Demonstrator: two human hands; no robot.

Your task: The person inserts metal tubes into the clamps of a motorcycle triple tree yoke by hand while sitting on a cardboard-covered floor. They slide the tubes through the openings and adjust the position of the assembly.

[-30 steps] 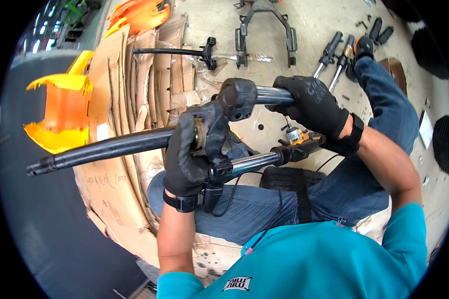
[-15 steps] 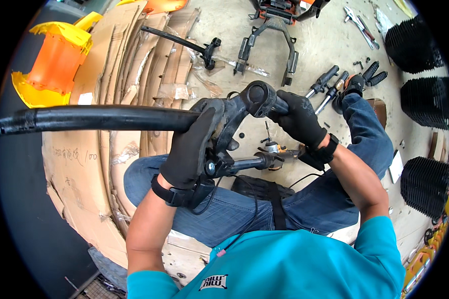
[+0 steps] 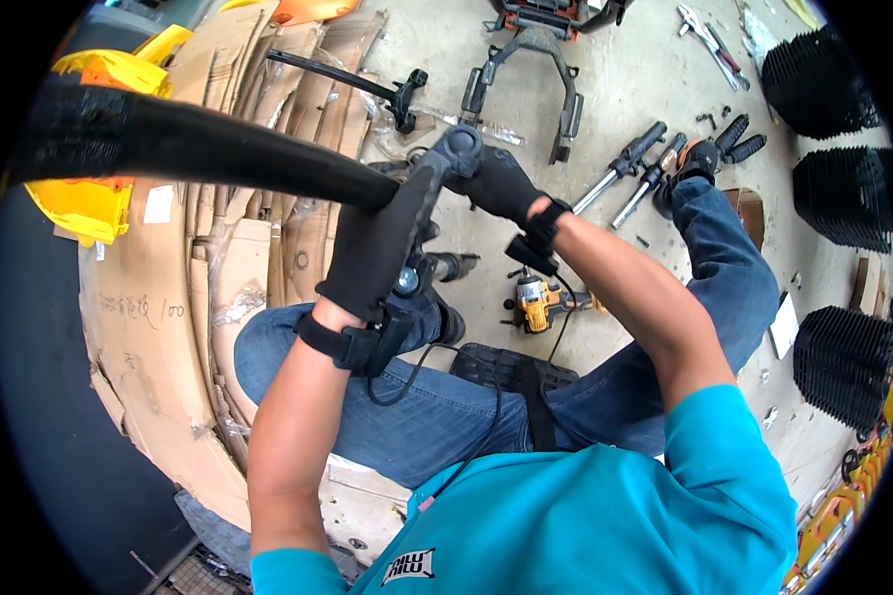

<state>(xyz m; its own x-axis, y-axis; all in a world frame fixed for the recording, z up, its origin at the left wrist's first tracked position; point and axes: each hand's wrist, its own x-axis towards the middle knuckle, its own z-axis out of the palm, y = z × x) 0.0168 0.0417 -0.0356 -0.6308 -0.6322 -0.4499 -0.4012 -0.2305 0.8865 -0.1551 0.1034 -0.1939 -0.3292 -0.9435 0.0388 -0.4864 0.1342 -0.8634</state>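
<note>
A black steering stem (image 3: 238,154) with a long tube and a forked clamp slants up across my view, its tube end raised at the left. My left hand (image 3: 372,248), in a black glove, is closed around it where the tube meets the clamp. At the clamp's round far end, my right hand (image 3: 506,186), gloved too, is closed against the part; its fingertips are partly hidden behind the clamp. A short cylinder (image 3: 456,266) sticks out of the lower clamp arm. Below and right, a yellow cordless driver (image 3: 538,302) stands on the floor.
Flattened cardboard (image 3: 149,377) covers the left side, with a similar black stem (image 3: 347,79) on it. Shock absorbers (image 3: 625,161) lie near my foot. Beyond are a black frame (image 3: 536,50) and hand tools (image 3: 709,45). Black ribbed stacks (image 3: 819,87) line the right.
The stem's tube end has risen toward me and the clamp has turned. My right hand has moved left with the clamp end, uncovering the yellow driver.
</note>
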